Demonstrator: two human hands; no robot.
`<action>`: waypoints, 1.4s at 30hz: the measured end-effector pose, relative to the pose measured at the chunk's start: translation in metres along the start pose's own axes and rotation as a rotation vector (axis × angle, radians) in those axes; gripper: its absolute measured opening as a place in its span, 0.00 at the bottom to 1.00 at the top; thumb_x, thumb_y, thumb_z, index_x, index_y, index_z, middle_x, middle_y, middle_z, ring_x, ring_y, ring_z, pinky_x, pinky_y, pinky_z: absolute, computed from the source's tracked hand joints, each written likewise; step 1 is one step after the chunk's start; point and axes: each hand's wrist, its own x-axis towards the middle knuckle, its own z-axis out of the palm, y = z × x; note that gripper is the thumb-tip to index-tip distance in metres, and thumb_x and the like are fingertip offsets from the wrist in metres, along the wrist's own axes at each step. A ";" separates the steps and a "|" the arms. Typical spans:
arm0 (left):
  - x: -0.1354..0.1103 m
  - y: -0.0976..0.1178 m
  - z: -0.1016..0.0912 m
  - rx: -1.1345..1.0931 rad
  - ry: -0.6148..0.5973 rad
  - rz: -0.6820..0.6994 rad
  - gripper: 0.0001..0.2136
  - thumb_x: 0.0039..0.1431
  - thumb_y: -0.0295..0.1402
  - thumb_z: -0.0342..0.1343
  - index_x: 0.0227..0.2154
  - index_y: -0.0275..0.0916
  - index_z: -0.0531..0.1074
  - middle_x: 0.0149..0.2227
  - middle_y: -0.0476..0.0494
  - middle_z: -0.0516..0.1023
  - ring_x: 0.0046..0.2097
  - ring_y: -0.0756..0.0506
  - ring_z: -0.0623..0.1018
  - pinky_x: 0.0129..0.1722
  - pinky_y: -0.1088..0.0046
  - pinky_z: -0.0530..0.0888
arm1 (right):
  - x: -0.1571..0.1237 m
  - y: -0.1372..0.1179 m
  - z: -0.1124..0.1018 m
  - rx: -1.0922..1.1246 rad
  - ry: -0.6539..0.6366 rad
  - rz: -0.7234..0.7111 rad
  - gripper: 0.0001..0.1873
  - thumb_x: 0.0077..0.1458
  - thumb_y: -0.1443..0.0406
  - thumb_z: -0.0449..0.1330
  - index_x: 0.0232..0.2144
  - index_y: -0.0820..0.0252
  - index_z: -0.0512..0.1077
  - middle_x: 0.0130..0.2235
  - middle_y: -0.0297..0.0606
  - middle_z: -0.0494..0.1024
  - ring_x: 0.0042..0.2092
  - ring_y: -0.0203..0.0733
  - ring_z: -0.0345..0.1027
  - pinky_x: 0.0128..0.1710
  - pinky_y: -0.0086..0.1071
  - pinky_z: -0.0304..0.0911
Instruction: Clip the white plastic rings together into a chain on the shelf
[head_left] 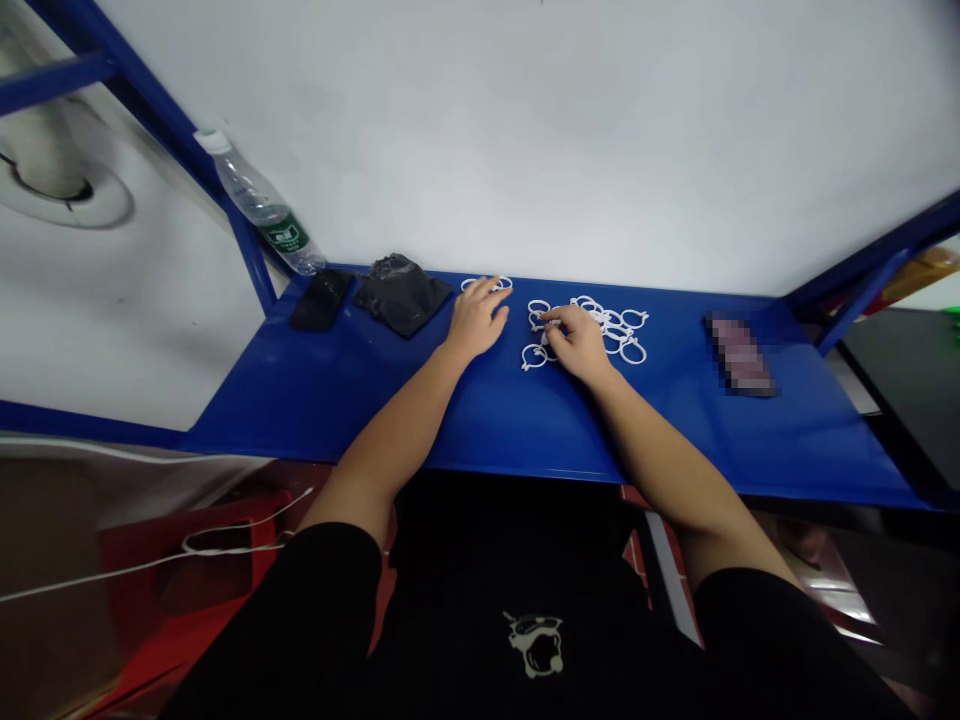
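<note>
Thin white plastic rings with small tabs lie in a loose pile on the blue table. My right hand is at the left part of this pile, its fingers bent and closed on a white ring that they partly cover. To the left, my left hand rests with fingers spread near the table's back edge. Beneath its fingertips are a few more white rings, partly hidden by the fingers. Nothing shows in its grasp.
A water bottle leans in the back left corner, with a black phone and a crumpled black bag near it. A pixelated flat object lies on the right. Blue frame bars flank the table; a red stool stands below left.
</note>
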 end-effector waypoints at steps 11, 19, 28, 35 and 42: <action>-0.002 -0.016 0.002 0.237 -0.068 -0.119 0.12 0.72 0.36 0.62 0.54 0.46 0.84 0.61 0.35 0.82 0.66 0.29 0.73 0.74 0.35 0.58 | -0.001 0.000 0.000 0.023 -0.010 -0.051 0.13 0.66 0.64 0.59 0.47 0.54 0.83 0.46 0.45 0.88 0.50 0.56 0.81 0.56 0.55 0.74; -0.003 -0.005 -0.010 0.349 -0.089 -0.141 0.04 0.66 0.34 0.66 0.39 0.43 0.84 0.48 0.34 0.84 0.57 0.29 0.77 0.68 0.39 0.63 | -0.001 -0.001 0.000 0.028 -0.021 -0.027 0.12 0.67 0.63 0.60 0.45 0.52 0.84 0.45 0.44 0.88 0.50 0.56 0.81 0.56 0.55 0.74; -0.012 -0.022 -0.022 0.408 -0.265 -0.060 0.09 0.55 0.41 0.72 0.30 0.42 0.83 0.41 0.33 0.83 0.53 0.27 0.78 0.64 0.37 0.68 | 0.000 -0.001 -0.001 0.035 -0.037 -0.035 0.12 0.67 0.63 0.59 0.46 0.52 0.83 0.45 0.44 0.88 0.50 0.56 0.80 0.55 0.55 0.74; -0.016 -0.020 -0.029 0.389 -0.207 -0.118 0.10 0.62 0.40 0.69 0.28 0.41 0.81 0.39 0.33 0.81 0.52 0.27 0.77 0.62 0.36 0.68 | 0.000 -0.003 -0.003 0.047 -0.039 -0.032 0.12 0.67 0.64 0.59 0.46 0.53 0.83 0.45 0.45 0.87 0.49 0.56 0.81 0.54 0.54 0.75; -0.012 0.002 -0.030 0.316 -0.117 -0.042 0.08 0.68 0.38 0.67 0.33 0.43 0.83 0.50 0.34 0.83 0.56 0.29 0.74 0.61 0.45 0.69 | -0.001 -0.004 -0.002 0.058 -0.056 -0.034 0.13 0.67 0.63 0.59 0.46 0.53 0.83 0.45 0.44 0.87 0.47 0.54 0.80 0.52 0.52 0.75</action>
